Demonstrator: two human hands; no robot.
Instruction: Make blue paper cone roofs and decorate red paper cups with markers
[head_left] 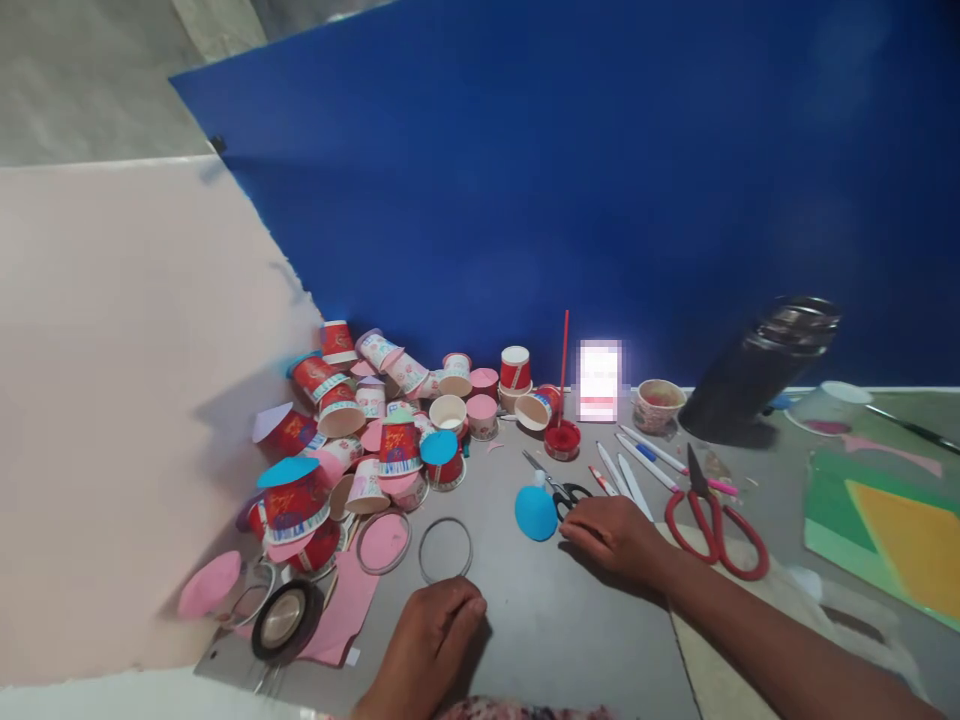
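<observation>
Premises: a craft workspace. Evidence: a grey table (540, 620) carrying a heap of paper cups (360, 420) at centre left, red scissors (712, 520) and pens (637, 460) at centre right, coloured paper sheets (885, 530) at right, and a blue board (570, 180) across the upper frame.

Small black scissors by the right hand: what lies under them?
The black-handled scissors lie on the grey table, handles just past the right hand fingertips. A blue paper circle sits beside them, its right edge at the handles; any overlap there cannot be told.
</observation>
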